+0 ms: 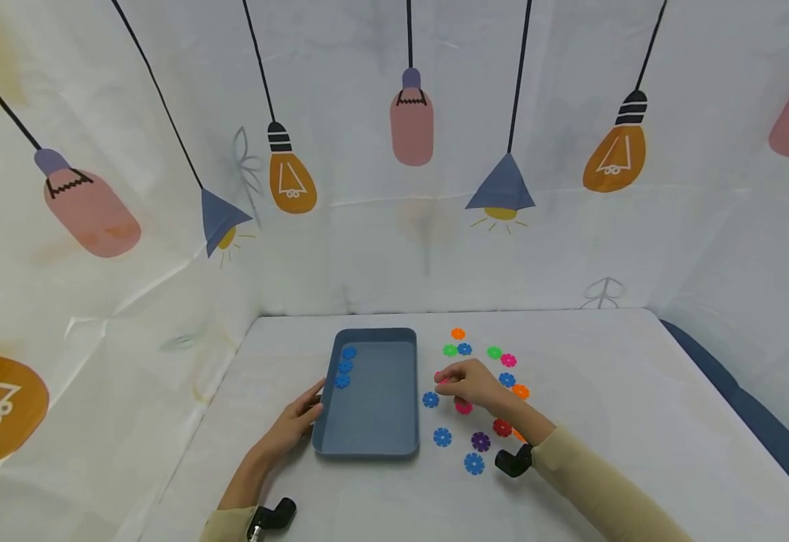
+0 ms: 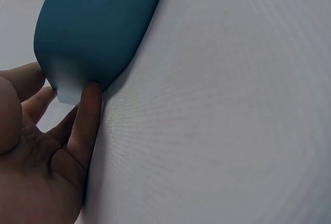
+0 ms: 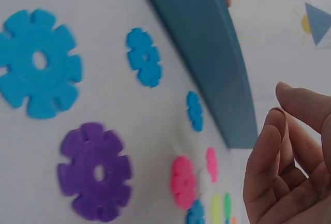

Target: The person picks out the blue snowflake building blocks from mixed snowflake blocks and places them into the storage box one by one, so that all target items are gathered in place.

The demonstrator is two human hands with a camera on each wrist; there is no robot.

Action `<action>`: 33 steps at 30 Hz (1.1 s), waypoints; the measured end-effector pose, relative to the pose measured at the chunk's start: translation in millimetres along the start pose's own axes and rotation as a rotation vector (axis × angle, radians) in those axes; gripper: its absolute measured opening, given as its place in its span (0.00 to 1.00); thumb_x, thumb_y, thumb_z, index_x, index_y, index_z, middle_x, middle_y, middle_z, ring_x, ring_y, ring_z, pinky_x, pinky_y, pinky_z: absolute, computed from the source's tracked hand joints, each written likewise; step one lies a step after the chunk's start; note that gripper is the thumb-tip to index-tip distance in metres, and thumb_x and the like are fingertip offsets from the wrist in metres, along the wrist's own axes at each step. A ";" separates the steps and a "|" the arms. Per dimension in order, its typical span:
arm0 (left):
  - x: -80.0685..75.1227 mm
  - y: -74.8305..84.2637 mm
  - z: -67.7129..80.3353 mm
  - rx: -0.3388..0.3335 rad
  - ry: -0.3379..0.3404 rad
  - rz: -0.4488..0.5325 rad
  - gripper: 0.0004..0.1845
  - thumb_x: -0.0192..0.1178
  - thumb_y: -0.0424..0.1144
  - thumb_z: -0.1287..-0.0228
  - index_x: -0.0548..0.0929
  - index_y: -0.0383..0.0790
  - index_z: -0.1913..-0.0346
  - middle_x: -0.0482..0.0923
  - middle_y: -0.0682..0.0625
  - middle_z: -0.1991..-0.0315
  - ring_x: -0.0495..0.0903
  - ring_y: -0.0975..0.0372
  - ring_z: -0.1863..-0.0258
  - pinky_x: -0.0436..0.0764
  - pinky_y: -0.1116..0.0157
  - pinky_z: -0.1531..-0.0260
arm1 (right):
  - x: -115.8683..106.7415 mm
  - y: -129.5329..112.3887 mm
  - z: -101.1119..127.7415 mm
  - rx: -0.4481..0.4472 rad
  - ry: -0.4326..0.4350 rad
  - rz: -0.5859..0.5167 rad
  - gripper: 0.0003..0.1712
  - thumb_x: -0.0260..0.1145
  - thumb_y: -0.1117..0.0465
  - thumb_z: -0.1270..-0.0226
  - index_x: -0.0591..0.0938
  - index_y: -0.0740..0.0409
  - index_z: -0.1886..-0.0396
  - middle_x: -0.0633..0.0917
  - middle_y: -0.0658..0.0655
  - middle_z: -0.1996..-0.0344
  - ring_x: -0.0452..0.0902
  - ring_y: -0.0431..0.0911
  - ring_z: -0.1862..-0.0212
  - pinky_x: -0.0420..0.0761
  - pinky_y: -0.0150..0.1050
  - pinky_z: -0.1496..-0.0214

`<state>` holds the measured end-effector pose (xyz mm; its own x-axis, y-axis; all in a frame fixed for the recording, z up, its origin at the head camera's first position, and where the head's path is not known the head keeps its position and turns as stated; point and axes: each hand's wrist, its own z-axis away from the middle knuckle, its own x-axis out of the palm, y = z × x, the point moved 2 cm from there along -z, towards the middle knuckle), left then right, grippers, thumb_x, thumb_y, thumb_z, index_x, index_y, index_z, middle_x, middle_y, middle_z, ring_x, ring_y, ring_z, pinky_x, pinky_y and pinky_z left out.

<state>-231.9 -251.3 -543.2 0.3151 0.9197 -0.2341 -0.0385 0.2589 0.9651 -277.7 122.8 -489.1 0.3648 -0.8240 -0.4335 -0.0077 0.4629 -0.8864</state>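
Note:
A grey-blue rectangular tray lies on the table with three blue flower-shaped plastic discs in a column near its upper left. My left hand rests at the tray's left side, its fingertips against the outer wall, as the left wrist view also shows. To the right of the tray, my right hand hovers over scattered discs, fingers bent, with a visible gap between thumb and fingertips and nothing held there. A pink disc lies near its fingertips; another pink disc sits partly under the hand.
Around the right hand lie blue, green, orange, red and pink discs, with a purple disc closer to me. The white table backs onto a white sheet printed with hanging lamps. A dark blue seat-like shape stands beyond the right edge.

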 end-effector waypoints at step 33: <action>0.8 0.4 1.7 -0.001 0.025 -0.004 0.30 0.48 0.41 0.23 0.55 0.47 0.23 0.60 0.33 0.32 0.63 0.41 0.35 0.68 0.44 0.41 | 20.1 38.8 -18.6 0.022 0.026 0.063 0.15 0.77 0.57 0.46 0.88 0.54 0.58 0.77 0.53 0.85 0.70 0.44 0.85 0.70 0.34 0.78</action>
<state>-230.1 -251.0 -542.8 0.2919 0.9256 -0.2412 -0.0384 0.2633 0.9640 -288.1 118.1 -535.2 0.3401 -0.8009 -0.4929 -0.0090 0.5213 -0.8533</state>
